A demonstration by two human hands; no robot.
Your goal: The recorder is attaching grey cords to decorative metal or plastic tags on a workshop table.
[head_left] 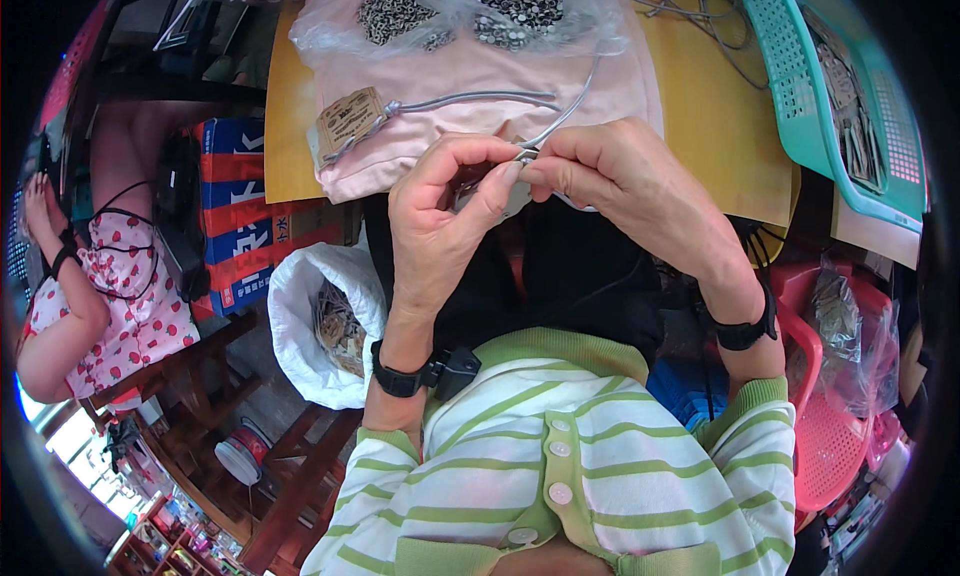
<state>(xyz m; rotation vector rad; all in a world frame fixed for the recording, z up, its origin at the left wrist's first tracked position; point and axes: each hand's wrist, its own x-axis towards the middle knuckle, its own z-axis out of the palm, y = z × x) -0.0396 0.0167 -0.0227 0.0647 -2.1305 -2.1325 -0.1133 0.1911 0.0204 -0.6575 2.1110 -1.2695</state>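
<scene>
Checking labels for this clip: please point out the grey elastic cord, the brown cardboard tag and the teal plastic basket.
grey elastic cord (470, 99): head view, straight stretch lying on pink cloth.
brown cardboard tag (347, 119): head view, middle of its face.
teal plastic basket (790, 86): head view, perforated left wall.

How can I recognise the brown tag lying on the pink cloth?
Find the yellow table, then the pink cloth spread over it. On its left part lies a brown tag, tied to a grey cord. It is the only flat card there; the plastic bag behind holds small metal pieces.
</scene>
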